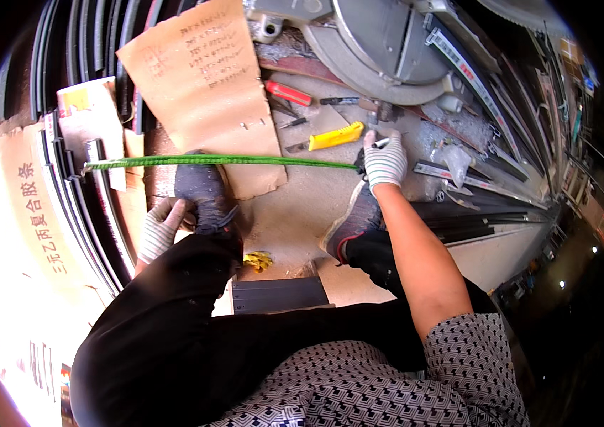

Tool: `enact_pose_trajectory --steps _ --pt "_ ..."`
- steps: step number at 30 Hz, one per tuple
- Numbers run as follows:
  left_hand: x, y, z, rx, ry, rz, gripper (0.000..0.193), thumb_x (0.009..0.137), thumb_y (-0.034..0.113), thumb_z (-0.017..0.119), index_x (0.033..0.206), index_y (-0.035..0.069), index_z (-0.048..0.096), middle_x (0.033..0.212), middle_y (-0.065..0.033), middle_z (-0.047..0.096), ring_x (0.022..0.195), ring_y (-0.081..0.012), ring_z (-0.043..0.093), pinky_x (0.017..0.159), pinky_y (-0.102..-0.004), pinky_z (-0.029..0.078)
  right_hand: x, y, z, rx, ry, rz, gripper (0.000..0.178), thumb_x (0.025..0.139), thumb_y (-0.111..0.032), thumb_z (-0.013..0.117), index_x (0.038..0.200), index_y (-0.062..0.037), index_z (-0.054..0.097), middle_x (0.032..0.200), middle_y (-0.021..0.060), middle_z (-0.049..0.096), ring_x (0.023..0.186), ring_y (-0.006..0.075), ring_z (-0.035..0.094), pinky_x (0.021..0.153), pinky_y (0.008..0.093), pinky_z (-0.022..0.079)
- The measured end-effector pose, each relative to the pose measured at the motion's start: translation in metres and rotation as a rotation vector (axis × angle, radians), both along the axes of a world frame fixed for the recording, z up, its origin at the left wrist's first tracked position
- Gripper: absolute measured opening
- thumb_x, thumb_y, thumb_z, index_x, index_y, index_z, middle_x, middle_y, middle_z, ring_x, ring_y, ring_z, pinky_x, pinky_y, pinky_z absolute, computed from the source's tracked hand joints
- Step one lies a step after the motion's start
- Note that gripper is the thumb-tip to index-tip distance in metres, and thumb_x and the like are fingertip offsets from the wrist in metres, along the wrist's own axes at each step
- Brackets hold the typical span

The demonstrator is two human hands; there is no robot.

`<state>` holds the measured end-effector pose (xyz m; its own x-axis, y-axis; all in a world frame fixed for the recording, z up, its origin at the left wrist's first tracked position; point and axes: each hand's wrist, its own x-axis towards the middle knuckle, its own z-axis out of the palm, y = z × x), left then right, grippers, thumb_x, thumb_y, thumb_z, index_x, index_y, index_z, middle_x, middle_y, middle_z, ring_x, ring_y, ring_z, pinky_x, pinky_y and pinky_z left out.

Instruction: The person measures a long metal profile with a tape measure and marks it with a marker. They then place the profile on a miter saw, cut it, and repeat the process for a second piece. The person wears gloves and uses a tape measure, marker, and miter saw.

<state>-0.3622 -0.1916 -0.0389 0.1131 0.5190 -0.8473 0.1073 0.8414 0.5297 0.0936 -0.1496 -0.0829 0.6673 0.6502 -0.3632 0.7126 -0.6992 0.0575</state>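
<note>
My right hand, in a striped white glove, is closed around the dark case of a tape measure; most of the case is hidden by the fingers. Its green blade stretches leftward, passing over my left shoe. The blade's hooked end reaches the black strips at the left. Beside that shoe, my left hand, also gloved, has its fingers curled together; what they hold, if anything, cannot be made out. A yellow utility knife and a red-handled tool lie beyond the blade.
Brown cardboard with handwriting lies at the far left. A grey circular machine base stands at the back. Long black strips line the left, and metal lengths lie at the right. A hammer rests near the machine.
</note>
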Motion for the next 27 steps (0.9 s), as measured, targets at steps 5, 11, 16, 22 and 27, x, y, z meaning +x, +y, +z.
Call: enact_pose_trajectory --steps 5,11,16,22,27 --pt "0.003 0.006 0.002 0.002 0.01 -0.046 0.028 0.105 0.024 0.06 0.102 -0.001 0.07 0.081 -0.0072 0.07 0.074 -0.0155 0.064 0.073 -0.0306 0.052 -0.003 0.005 -0.014 0.03 0.042 -0.096 0.046 0.089 -0.048 0.068 0.113 -0.0087 0.062 0.095 0.0204 0.074 0.094 0.0406 0.071 0.086 0.0512 0.055" --pt "0.002 0.008 0.008 -0.022 -0.014 -0.017 0.026 0.105 0.023 0.061 0.1 0.0 0.07 0.08 -0.006 0.069 0.075 -0.0146 0.063 0.074 -0.0298 0.052 -0.008 0.002 -0.024 0.105 0.007 -0.096 0.037 0.089 -0.035 0.068 0.113 -0.0078 0.061 0.092 0.0192 0.075 0.088 0.0393 0.073 0.08 0.0498 0.057" --pt "0.004 0.01 0.01 -0.023 -0.017 -0.017 0.026 0.105 0.022 0.061 0.1 -0.001 0.07 0.08 -0.0059 0.069 0.075 -0.014 0.063 0.075 -0.0295 0.052 0.002 -0.002 -0.038 0.115 -0.019 -0.076 0.035 0.089 -0.032 0.069 0.115 -0.0104 0.061 0.093 0.0198 0.074 0.088 0.0398 0.073 0.08 0.0498 0.057" --pt "0.002 0.008 0.007 -0.025 -0.018 -0.016 0.025 0.105 0.021 0.06 0.1 -0.001 0.07 0.079 -0.0056 0.069 0.075 -0.0135 0.063 0.075 -0.0292 0.052 -0.009 0.002 -0.017 0.067 0.019 0.044 0.028 0.091 -0.028 0.068 0.114 -0.0127 0.063 0.093 0.0187 0.072 0.088 0.0399 0.07 0.08 0.0494 0.055" --pt "0.005 0.012 0.01 -0.044 -0.027 0.001 0.025 0.105 0.021 0.061 0.098 -0.001 0.07 0.078 -0.0054 0.069 0.074 -0.0134 0.063 0.074 -0.0288 0.052 0.001 -0.001 -0.021 0.077 0.0 0.139 0.03 0.09 -0.026 0.07 0.116 -0.0139 0.063 0.096 0.0175 0.072 0.089 0.0396 0.069 0.082 0.0495 0.054"
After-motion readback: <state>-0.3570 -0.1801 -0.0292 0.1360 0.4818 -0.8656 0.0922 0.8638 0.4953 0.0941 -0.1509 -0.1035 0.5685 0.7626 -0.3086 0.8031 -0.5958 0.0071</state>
